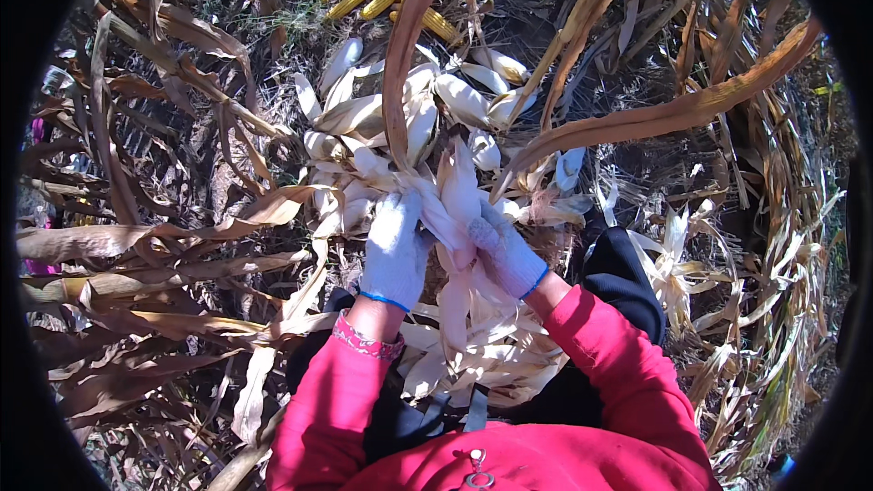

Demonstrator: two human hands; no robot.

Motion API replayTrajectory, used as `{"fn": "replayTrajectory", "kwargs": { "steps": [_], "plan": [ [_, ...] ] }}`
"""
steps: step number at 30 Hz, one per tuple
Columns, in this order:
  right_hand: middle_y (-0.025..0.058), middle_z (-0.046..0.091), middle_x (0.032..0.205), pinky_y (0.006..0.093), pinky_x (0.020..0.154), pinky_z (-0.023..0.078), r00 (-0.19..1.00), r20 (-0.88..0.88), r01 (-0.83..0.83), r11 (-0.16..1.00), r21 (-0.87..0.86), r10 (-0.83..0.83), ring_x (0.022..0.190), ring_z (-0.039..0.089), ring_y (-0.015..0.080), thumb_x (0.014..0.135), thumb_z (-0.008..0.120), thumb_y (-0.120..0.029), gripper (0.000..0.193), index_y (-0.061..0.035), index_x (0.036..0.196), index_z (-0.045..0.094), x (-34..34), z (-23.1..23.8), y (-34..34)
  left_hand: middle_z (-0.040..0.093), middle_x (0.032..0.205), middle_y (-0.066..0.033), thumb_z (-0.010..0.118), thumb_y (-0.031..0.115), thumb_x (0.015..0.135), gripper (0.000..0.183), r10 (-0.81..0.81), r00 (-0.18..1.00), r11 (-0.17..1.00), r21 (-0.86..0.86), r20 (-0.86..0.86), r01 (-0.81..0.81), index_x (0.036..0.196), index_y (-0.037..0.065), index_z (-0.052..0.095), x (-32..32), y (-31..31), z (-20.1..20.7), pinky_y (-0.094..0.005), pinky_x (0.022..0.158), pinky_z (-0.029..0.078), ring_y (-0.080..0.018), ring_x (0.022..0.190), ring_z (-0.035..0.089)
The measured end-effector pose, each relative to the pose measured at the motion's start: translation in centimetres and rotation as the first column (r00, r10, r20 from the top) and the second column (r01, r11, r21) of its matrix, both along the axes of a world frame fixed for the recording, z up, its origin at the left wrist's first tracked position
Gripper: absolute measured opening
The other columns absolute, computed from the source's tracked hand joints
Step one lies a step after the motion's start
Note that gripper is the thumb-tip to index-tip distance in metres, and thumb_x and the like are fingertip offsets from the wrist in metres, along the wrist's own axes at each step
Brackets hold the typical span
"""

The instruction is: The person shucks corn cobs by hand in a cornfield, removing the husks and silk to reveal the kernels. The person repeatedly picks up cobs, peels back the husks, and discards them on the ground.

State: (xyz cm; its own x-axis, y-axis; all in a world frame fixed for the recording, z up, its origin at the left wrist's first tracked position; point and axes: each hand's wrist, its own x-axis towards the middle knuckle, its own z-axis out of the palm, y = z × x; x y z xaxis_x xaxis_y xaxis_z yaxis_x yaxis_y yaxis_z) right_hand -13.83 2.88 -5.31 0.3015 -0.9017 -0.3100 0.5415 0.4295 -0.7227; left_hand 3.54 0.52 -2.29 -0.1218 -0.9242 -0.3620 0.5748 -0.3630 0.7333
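Head view: forearms [332,391] reach forward; gloved left hand [393,245] and right hand [503,253] clamp fingers on a husk-wrapped corn ear [458,186] over the near edge of a husk pile [356,115]; yellow cobs [378,5] lie past its far edge on straw-littered ground [520,20].

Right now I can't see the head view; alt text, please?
White-gloved left hand and right hand hold a corn ear in pale husk, above loose dry husks between the person's legs. Ahead lies a heap of pale corn husks, with bare yellow ears beyond; dry cornstalks surround everything.
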Motion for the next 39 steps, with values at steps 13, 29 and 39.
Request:
{"fn": "replayTrajectory", "kwargs": {
  "steps": [13,29,39],
  "plan": [
    [0.0048,0.059,0.110,0.0351,0.087,0.053,0.919,0.117,0.314,0.879,0.359,-0.376,0.097,0.060,0.0177,0.097,0.066,-0.020,0.038,-0.0081,0.128,0.047,-0.5,-2.5,-0.7,0.059,0.084,-0.0019,0.053,0.027,0.106,0.017,0.065,0.959,0.938,0.345,-0.276,0.036,0.104,0.011,0.058,-1.5,0.5,1.2,-0.0311,0.071,0.052,-0.0150,0.075,0.059],
    [0.0059,0.063,0.098,0.0342,0.075,0.057,0.898,0.028,0.434,0.894,0.107,-0.439,0.086,0.064,0.0172,0.095,0.069,-0.018,0.027,-0.0063,0.116,0.056,-4.6,5.6,-3.8,0.072,0.100,-0.0198,0.073,0.044,0.083,0.050,-0.413,0.359,0.781,0.123,0.837,0.612,0.111,0.004,0.068,-2.9,1.6,1.0,-0.0404,0.081,0.054,-0.0340,0.092,0.071],
    [0.0031,0.067,0.082,0.0285,0.063,0.049,0.934,-0.354,0.113,0.976,0.189,-0.039,0.069,0.060,0.0100,0.093,0.069,-0.022,0.024,0.0008,0.098,0.066,-2.1,-0.9,-0.3,0.067,0.091,-0.0128,0.074,0.036,0.086,0.054,-0.415,0.376,0.812,0.152,0.829,0.563,0.124,0.002,0.057,-3.5,1.5,0.5,-0.0347,0.078,0.054,-0.0242,0.084,0.067]
  ]
}}
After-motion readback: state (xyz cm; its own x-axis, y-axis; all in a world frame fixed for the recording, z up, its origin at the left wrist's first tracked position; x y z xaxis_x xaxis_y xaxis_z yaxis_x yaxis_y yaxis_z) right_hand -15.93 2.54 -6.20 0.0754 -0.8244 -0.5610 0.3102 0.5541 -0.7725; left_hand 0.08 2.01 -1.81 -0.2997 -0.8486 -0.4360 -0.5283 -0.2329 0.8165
